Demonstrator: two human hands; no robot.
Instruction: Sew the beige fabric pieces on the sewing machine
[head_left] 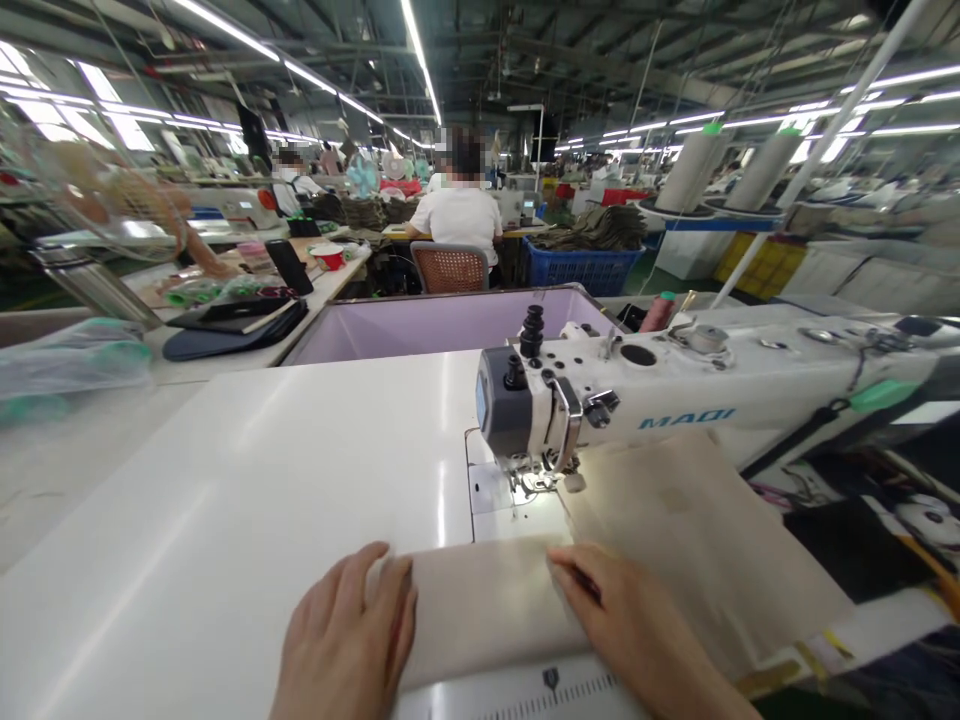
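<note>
A beige fabric piece [487, 605] lies on the white table in front of the sewing machine [637, 390]. At its left edge is my left hand [349, 630], fingers bent and pressed together on the cloth. My right hand [607, 610] pinches the fabric's upper right corner between thumb and forefinger. Just beyond the cloth is the lit needle area [536, 480]. Another beige panel [690, 540] spreads under the machine arm, to the right of my right hand. Near the table's front edge a printed ruler scale [551, 695] shows below the cloth.
Behind the table is a lilac bin [435, 325]. A side table at left holds a black phone [289, 267], dark pouches [236, 325] and a steel flask [94, 285]. A person in white [457, 215] sits ahead, near a blue crate [581, 268]. Thread cones [690, 170] stand at right.
</note>
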